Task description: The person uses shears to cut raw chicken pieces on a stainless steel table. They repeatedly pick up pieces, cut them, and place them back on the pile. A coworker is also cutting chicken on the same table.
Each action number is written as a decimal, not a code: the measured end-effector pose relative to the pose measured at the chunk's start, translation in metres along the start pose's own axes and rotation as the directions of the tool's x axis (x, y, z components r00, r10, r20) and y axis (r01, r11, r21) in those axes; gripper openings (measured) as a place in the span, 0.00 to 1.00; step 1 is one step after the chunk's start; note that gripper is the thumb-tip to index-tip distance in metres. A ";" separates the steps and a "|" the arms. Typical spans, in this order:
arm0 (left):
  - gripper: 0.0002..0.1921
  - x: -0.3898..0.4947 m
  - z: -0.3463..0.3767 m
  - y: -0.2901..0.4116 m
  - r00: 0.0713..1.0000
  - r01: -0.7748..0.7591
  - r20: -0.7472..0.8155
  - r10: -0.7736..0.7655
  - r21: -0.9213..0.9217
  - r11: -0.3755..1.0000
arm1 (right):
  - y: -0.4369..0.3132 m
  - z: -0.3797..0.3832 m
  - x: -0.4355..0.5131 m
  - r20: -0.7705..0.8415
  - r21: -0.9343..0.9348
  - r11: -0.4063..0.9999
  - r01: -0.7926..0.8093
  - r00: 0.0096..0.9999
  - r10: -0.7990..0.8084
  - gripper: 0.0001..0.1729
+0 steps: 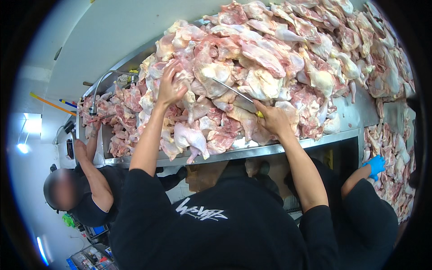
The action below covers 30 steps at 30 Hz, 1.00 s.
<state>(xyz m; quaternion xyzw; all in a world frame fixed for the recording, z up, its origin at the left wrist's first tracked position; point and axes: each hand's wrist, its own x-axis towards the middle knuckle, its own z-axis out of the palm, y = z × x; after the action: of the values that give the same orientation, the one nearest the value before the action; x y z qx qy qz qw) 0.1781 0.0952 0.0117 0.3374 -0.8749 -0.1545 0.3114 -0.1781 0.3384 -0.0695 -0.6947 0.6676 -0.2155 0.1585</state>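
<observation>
A large heap of raw chicken leg quarters (pixel 263 57) covers the steel table (pixel 233 156) before me. My left hand (pixel 173 84) is at the heap's left part, its fingers curled on a piece of pale chicken skin or meat. In my right hand (pixel 271 118) is a knife (pixel 233 90) with a yellow part at its handle; its narrow blade points up and left over a leg quarter (pixel 214 76). One pale leg quarter (pixel 192 138) lies below my hands, overhanging the table's front edge.
At the left, a co-worker (pixel 91 192) stands at a steel sink with chicken pieces (pixel 125 101), near a curved faucet (pixel 98 87). On the right, another person's blue-gloved hand (pixel 375 167) touches more chicken (pixel 393 148). The table's raised steel rim runs between me and the heap.
</observation>
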 end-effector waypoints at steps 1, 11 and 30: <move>0.27 -0.011 -0.007 0.000 0.996 0.025 -0.085 -0.029 -0.048 0.999 | -0.004 -0.003 -0.002 0.052 0.003 1.000 -0.024 0.998 0.024 0.40; 0.32 0.022 0.043 0.047 0.968 -0.076 -0.207 0.144 0.305 0.949 | -0.117 -0.113 -0.091 -0.047 0.148 0.921 -0.360 0.928 0.371 0.21; 0.44 0.073 0.186 0.150 0.995 0.028 0.096 -0.028 -0.007 1.000 | -0.111 -0.124 -0.086 -0.194 0.381 0.727 -0.571 0.720 0.667 0.17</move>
<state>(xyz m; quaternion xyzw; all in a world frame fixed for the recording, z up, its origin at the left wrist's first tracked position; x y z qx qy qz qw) -0.0584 0.1648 -0.0251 0.3404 -0.8833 -0.1786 0.2683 -0.1479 0.4386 0.0859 -0.3519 0.8393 -0.3548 0.2140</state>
